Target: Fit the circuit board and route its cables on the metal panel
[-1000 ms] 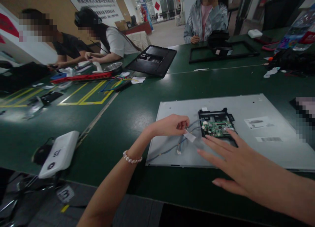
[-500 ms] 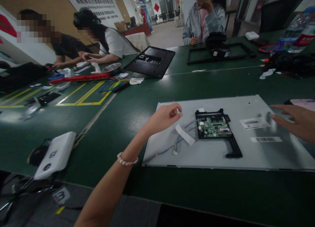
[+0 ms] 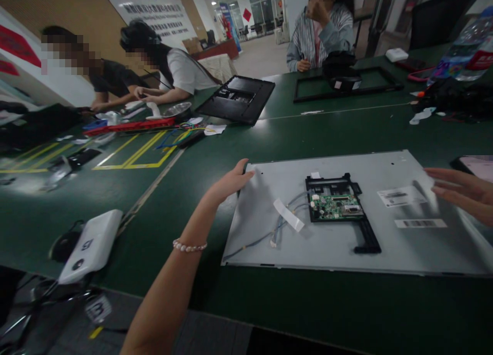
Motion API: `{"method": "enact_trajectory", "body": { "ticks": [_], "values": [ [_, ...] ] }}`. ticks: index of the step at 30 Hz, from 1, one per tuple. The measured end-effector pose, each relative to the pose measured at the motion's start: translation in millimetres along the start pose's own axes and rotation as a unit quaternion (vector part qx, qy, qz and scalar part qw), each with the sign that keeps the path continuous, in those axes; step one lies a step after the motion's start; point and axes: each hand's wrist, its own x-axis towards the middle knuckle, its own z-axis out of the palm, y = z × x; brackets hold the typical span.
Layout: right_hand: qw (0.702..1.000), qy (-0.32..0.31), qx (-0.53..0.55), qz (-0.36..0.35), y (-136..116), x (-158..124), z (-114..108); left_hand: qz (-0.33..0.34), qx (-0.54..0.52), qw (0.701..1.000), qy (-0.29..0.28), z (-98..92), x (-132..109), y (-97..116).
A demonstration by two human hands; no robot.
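There is room to pass between the panel (image 3: 300, 252) and the near edge of the tabletop (image 3: 181, 190), and also beyond the panel, until the cover (image 3: 234, 112) and the frame (image 3: 377, 90) stand in the way toward the far edge.

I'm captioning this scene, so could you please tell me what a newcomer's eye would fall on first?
Probably the grey metal panel on the green table, with the left hand at its far left corner and the right hand at its right edge. Next, the green circuit board in a black bracket on the panel, right of the white strip.
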Motion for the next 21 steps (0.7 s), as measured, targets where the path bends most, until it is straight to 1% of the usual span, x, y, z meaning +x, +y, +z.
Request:
{"method": "enact_trajectory", "body": {
  "ticks": [3,6,9,12,14,17,19,21],
  "values": [
    [0.998,-0.005,0.057,0.028,7,2,0,0.008,-0.083,0.996,-0.024,-2.0,-3,1],
    [0.992,0.0,0.104,0.066,5,1,1,0.0,-0.167,0.985,-0.034,-2.8,-4,1],
    [0.99,0.007,0.12,0.067,-1,0,3,-0.019,-0.242,0.97,-0.019,-0.2,-2,0],
    [0.994,0.002,0.094,0.055,-4,1,6,-0.021,-0.271,0.962,0.006,5.1,2,0],
    [0.995,-0.002,0.08,0.052,-1,3,7,-0.021,-0.26,0.965,0.016,8.8,5,-1],
    [0.993,-0.004,0.115,0.039,6,5,8,-0.015,-0.204,0.978,0.048,13.7,6,2],
    [0.99,0.003,0.141,0.029,8,4,10,0.011,-0.132,0.988,0.085,17.1,2,10],
    [0.989,0.017,0.146,0.02,9,2,11,0.061,-0.047,0.991,0.111,21.5,-9,23]
  ]
}}
